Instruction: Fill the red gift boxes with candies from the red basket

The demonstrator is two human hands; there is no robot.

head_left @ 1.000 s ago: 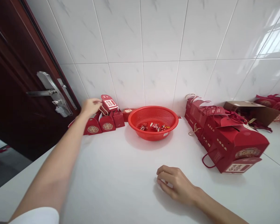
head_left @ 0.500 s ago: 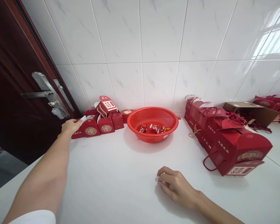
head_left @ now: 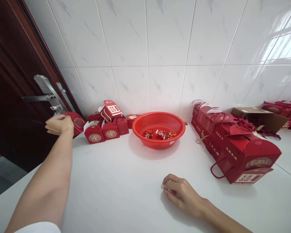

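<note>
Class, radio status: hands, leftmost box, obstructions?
Left hand at leftmost box, grip unclear. Box tilted; neighbouring boxes close on its right. Right hand curled over tabletop.

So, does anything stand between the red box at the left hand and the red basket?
Yes. Between the red box at the left hand and the red basket, a cluster of small red boxes stands near the wall, then a low flower-patterned box. Nearer the viewer, only white tabletop shows.

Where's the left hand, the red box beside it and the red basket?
Left hand (head_left: 59, 125), head view: middle of the hand.
Red box (head_left: 78, 123), head view: its patterned end.
Red basket (head_left: 157, 144), head view: front outer wall.
</note>
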